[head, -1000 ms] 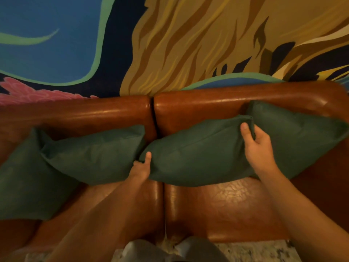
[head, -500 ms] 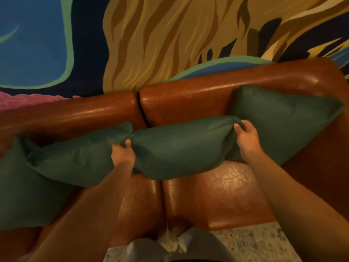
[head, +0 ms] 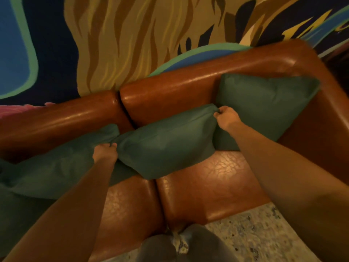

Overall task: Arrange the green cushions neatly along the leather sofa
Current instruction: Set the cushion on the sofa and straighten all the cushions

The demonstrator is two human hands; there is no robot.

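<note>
Both of our hands have closed tighter on the middle cushion since 1 second ago, when the fingers lay looser along its edges; now each pinches a top corner, and the cushion sits further left over the seat seam. Our left hand bunches the fabric at the left corner, fingers curled round it, right where the cushion overlaps the left cushion. Our right hand grips the right corner, knuckles up, just in front of the right cushion. We hold the middle cushion upright and tilted, its lower edge touching the sofa seat, its back near the backrest. 3 green cushions show clearly in a row along the brown leather; the right 1 leans in the sofa's corner, the left 1 slumps low. Behind the sofa we see a painted wall, and speckled floor below.
</note>
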